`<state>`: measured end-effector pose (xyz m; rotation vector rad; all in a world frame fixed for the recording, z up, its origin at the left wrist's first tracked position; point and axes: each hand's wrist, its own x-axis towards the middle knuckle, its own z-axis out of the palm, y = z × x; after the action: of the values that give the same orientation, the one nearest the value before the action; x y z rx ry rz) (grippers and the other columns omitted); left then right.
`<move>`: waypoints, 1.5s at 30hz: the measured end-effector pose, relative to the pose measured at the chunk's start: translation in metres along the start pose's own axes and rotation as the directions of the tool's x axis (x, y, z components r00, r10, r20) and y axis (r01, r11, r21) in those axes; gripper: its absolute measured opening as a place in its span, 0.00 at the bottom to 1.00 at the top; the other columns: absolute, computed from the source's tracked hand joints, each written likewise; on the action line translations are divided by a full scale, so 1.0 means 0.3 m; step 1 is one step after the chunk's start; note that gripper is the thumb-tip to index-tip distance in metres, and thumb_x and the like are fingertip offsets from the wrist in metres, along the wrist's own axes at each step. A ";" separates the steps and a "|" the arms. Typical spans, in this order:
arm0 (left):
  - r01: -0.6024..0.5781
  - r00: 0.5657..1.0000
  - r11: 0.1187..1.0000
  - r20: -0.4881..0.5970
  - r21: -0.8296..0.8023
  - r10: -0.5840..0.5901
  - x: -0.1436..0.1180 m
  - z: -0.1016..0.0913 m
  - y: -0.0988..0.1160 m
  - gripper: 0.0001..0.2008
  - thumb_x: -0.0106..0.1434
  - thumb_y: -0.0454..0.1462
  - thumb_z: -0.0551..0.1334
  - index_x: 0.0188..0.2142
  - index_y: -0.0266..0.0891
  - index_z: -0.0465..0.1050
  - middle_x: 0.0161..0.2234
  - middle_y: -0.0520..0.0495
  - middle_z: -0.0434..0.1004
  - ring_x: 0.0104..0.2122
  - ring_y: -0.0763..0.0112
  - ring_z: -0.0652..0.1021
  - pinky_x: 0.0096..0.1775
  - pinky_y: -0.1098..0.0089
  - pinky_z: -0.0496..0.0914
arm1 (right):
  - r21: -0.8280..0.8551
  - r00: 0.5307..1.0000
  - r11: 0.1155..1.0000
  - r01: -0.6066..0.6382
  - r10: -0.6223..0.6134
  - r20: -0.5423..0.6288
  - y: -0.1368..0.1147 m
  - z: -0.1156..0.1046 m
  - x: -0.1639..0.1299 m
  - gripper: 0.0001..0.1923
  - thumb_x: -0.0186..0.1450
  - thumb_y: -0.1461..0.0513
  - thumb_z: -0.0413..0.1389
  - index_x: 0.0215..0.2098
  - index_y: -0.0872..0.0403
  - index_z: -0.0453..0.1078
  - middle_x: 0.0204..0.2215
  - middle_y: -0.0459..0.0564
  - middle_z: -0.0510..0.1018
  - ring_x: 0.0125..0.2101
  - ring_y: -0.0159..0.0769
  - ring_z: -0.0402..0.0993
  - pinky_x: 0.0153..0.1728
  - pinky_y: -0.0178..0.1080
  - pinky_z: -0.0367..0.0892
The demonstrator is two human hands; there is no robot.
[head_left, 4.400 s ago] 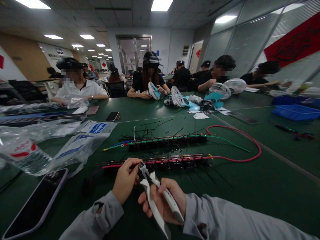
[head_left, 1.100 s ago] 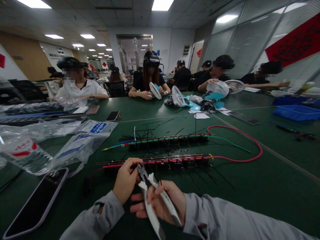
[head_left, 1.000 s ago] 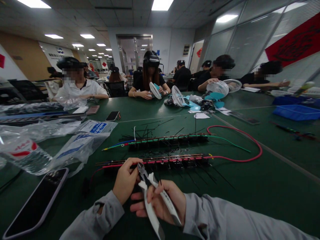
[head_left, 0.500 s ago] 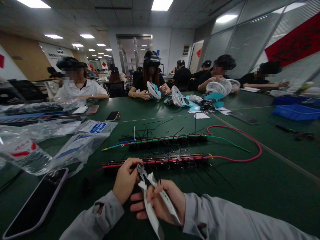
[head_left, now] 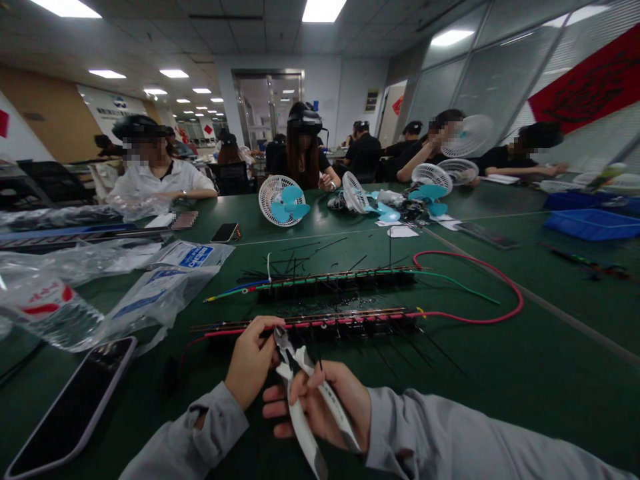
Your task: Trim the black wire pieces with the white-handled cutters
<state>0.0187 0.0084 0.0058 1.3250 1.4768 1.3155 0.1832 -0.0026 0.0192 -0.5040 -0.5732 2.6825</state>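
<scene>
White-handled pliers, handles spread, are held in our right hand, tips by the near wired strip; beside them our left hand curls, we cannot tell on what; beyond, a second wired strip on the green table

Looks rather dim and gray. Gets white light from the ceiling lamps, too bright to show detail. Glints on the plastic bags and the water bottle. Looks darkest low on the green table. Blurs the raised fan cover. Bends and stretches near the edges.
</scene>
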 end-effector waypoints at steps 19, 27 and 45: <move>-0.004 1.000 0.999 -0.003 0.045 0.004 0.002 0.000 -0.003 0.09 0.58 0.35 0.55 0.39 0.38 0.69 0.21 0.56 0.66 0.15 0.79 0.68 0.16 0.79 0.60 | -0.017 0.999 0.999 0.044 -0.044 -0.031 0.011 -0.003 0.006 0.21 0.50 0.60 0.47 0.33 0.65 0.73 0.43 0.62 0.71 0.43 0.46 0.69 0.49 0.50 0.54; 0.002 1.000 1.000 0.005 0.011 -0.002 0.005 -0.002 -0.010 0.10 0.58 0.36 0.55 0.39 0.37 0.69 0.22 0.55 0.67 0.16 0.78 0.69 0.17 0.78 0.62 | -0.056 0.998 0.998 0.026 -0.029 -0.058 0.008 -0.004 0.010 0.21 0.49 0.59 0.47 0.32 0.65 0.73 0.40 0.62 0.72 0.36 0.39 0.69 0.43 0.45 0.58; -0.015 1.000 1.000 0.002 0.006 0.015 0.002 -0.001 -0.004 0.10 0.57 0.36 0.56 0.39 0.37 0.70 0.24 0.54 0.68 0.15 0.78 0.69 0.16 0.77 0.63 | -0.071 0.994 0.997 0.030 -0.037 -0.099 0.013 -0.016 0.017 0.17 0.50 0.59 0.46 0.25 0.64 0.71 0.33 0.57 0.71 0.28 0.32 0.66 0.33 0.38 0.61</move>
<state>0.0180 0.0091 0.0048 1.3433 1.4728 1.3200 0.1796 -0.0023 0.0120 -0.6377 -0.6423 2.5956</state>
